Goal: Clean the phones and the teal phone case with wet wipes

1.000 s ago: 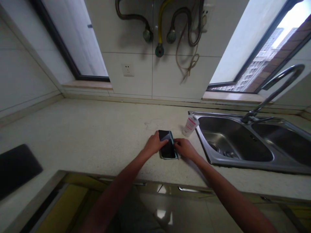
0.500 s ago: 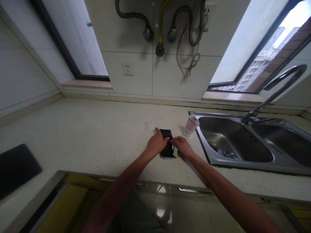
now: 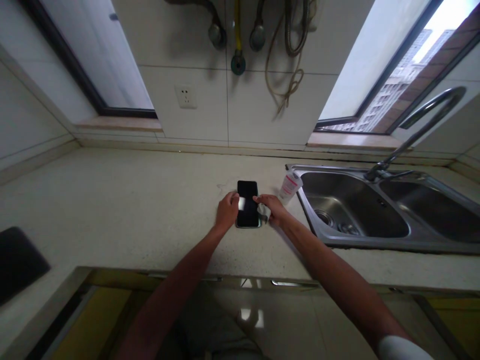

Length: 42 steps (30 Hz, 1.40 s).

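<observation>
your two hands on a phone (image 3: 247,202) beside the sink (image 3: 356,245)
the dark phone lies flat, screen up, on the pale counter (image 3: 131,200). your left hand (image 3: 226,212) grips its left edge, and your right hand (image 3: 273,208) pinches a small white wipe (image 3: 264,214) at its right edge. a white bottle (image 3: 289,185) with pink print sits between the phone and the steel sink, under the curved faucet (image 3: 412,131).

The left grip (image 3: 227,211) covers the phone's (image 3: 248,204) left edge. Under the right grip (image 3: 272,209) a small pale scrap (image 3: 264,214) shows, too blurred to tell cloth from film. The bottle's (image 3: 289,185) label is too small to read. A dark slab (image 3: 17,260) is cut by the left edge, the hoses (image 3: 287,30) by the top, the sink (image 3: 375,243) by the right.
</observation>
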Tool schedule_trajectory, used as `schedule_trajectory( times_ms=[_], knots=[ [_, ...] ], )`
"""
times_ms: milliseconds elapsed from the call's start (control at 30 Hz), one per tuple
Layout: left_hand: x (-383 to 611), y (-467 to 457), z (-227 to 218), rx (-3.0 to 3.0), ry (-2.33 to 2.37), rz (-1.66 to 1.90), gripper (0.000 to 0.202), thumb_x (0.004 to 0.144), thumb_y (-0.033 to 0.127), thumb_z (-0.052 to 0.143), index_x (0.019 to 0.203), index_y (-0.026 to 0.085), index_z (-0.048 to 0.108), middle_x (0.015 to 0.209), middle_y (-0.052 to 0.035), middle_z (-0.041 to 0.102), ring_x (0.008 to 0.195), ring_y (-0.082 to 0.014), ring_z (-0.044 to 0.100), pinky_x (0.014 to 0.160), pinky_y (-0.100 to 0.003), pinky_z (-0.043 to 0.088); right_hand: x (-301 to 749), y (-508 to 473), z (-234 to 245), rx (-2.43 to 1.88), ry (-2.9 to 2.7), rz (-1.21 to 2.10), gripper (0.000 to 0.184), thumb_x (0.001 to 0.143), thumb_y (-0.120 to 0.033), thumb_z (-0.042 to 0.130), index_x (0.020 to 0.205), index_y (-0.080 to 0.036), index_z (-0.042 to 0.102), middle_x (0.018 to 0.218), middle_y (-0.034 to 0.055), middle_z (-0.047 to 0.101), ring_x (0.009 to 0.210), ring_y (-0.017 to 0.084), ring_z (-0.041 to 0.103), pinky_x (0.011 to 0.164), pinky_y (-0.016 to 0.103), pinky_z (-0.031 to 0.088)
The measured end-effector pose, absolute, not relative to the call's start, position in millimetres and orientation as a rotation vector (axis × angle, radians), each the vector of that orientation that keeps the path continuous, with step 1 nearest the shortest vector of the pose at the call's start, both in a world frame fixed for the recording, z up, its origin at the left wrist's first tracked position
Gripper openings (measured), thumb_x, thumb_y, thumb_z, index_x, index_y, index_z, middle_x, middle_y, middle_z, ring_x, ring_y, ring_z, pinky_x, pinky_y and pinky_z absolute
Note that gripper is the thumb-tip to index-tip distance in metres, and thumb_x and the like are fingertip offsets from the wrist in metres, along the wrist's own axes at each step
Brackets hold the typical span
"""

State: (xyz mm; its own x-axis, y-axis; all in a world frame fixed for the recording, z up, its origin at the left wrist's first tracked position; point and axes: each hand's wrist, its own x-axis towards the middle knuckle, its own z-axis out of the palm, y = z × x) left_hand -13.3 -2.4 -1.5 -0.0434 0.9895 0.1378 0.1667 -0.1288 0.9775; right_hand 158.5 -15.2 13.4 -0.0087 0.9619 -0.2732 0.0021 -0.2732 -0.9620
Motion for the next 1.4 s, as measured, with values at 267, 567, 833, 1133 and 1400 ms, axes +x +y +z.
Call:
schedule_trajectory(
  times_ms=[267,567,833,1133,1400],
  knots=[
    [-20,9,4,0.878,0.84,1.247,0.051,0.064,0.059,0.083,0.086,0.015,0.068,0.08,-0.0032,0.068,0.076,-0.0174,0.063,0.073,-0.028,0.049,135,-11,2,-1.254,-0.986,1.377,0.047,0.062,-0.057,0.075,0.065,-0.023,0.042,0.05,-0.0044,0.042,0.042,0.008,0.034,0.039,0.023,0.023],
    [-14,-4,1,0.859,0.74,1.274,0.052,0.06,0.057,0.087,0.083,0.016,0.065,0.074,-0.0014,0.065,0.075,-0.0179,0.064,0.071,-0.03,0.05,132,-22,-1,-1.19,-0.946,1.208,0.049,0.061,-0.06,0.077,0.069,-0.021,0.049,0.058,-0.0036,0.049,0.054,0.011,0.043,0.05,0.023,0.034],
    [-16,0,-5,0.833,0.714,1.376,0.05,0.059,0.056,0.088,0.08,0.015,0.068,0.073,-0.001,0.066,0.069,-0.0148,0.061,0.071,-0.028,0.049,131,-23,-6,-1.191,-1.149,1.17,0.053,0.07,-0.068,0.071,0.08,-0.017,0.062,0.069,0.0002,0.06,0.061,0.014,0.053,0.057,0.024,0.04],
    [-20,3,-12,0.814,0.835,1.477,0.051,0.06,0.059,0.086,0.08,0.015,0.071,0.078,-0.0037,0.068,0.079,-0.0188,0.063,0.077,-0.03,0.048,131,-30,-9,-1.327,-1.445,1.048,0.055,0.074,-0.069,0.067,0.064,-0.017,0.055,0.056,-0.0021,0.046,0.052,0.01,0.038,0.048,0.024,0.026],
    [-16,-4,1,0.729,0.708,1.537,0.046,0.062,0.053,0.087,0.081,0.016,0.069,0.078,-0.0027,0.068,0.073,-0.0156,0.062,0.075,-0.027,0.047,136,-32,-7,-1.367,-1.58,0.95,0.044,0.077,-0.061,0.068,0.076,-0.018,0.059,0.067,-0.0005,0.053,0.063,0.013,0.048,0.058,0.026,0.036]
  ],
)
